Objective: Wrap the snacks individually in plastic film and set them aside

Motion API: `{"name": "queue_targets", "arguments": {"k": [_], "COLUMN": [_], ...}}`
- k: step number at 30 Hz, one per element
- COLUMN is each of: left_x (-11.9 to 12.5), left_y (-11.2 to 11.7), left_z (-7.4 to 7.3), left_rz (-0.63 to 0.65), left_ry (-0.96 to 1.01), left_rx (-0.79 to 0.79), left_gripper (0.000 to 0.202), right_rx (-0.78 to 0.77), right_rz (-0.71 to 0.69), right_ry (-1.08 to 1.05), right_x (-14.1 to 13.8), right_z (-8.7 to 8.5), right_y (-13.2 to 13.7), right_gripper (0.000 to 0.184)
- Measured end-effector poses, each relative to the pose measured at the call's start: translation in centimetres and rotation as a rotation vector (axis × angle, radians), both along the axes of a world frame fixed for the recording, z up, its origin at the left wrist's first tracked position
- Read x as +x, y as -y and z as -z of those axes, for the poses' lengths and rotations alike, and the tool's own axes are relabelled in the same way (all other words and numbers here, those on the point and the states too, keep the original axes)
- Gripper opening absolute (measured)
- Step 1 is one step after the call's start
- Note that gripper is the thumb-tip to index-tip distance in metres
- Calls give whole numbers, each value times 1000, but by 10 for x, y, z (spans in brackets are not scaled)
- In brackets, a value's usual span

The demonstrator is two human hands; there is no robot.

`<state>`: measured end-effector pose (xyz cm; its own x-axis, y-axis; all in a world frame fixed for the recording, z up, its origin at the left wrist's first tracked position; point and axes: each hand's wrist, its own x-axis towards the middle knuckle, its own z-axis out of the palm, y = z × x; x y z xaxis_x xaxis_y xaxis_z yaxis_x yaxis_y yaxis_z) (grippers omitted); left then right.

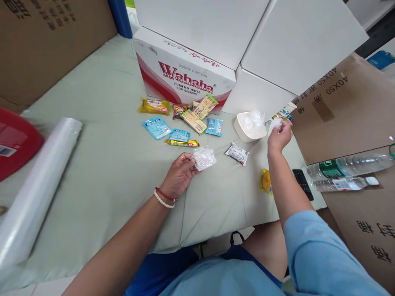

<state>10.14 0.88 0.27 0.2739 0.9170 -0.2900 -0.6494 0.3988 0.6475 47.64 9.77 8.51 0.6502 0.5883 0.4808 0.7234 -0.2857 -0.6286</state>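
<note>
My left hand pinches a small, flat packet of crinkled clear plastic between thumb and fingers, just above the table. Over at the right, my right hand is closed on a whitish, translucent piece whose kind I cannot make out. Beside that hand stands a cream plastic bowl with clear crumpled plastic in it. A white printed snack packet lies between my hands. Behind my left hand are a yellow snack bar and blue sachets.
A Wahaha carton and white boxes stand behind the snacks. Green-edged cracker packs lie before the carton. A plastic film roll lies left. To the right are a yellow packet, a black phone and bottles.
</note>
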Motion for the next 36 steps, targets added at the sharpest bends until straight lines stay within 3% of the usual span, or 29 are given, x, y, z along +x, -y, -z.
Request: {"name": "queue_targets", "arguments": {"k": [4,7,9,12,14,15,18,22,26,30,36], "left_x": [2,3,4,6,7,8,8,6,6,8,8], "left_y": [0,0,0,0,1,1,3,7,7,3,2], "left_z": [0,0,0,1,1,2,0,-4,-5,1,4], "left_rz": [7,12,14,14,20,24,53,163,204,159,194], "left_ry": [-31,-42,-39,-28,-24,-22,-28,-55,-143,-176,-169], "left_rx": [19,14,3,-4,3,10,67,133,110,117,127], "left_gripper": [49,49,51,52,51,50,47,51,60,48,41], "right_rx": [-250,-445,-480,-343,-125,-77,-150,-185,-171,-172,-43], "right_rz": [-22,-107,-115,-116,-225,-354,-681,-832,-884,-921,-841], "right_ry": [-54,-101,-101,-74,-173,-307,-709,-752,-537,-342,-399], "right_x": [11,10,6,-18,-50,-70,-134,-185,-192,-188,-177], "right_z": [18,26,24,19,24,29,49,65,64,62,75], "right_y": [-38,-49,-45,-16,17,36,87,116,120,128,147], "right_gripper": [13,23,23,9,15,19,34,21,11,14,21]}}
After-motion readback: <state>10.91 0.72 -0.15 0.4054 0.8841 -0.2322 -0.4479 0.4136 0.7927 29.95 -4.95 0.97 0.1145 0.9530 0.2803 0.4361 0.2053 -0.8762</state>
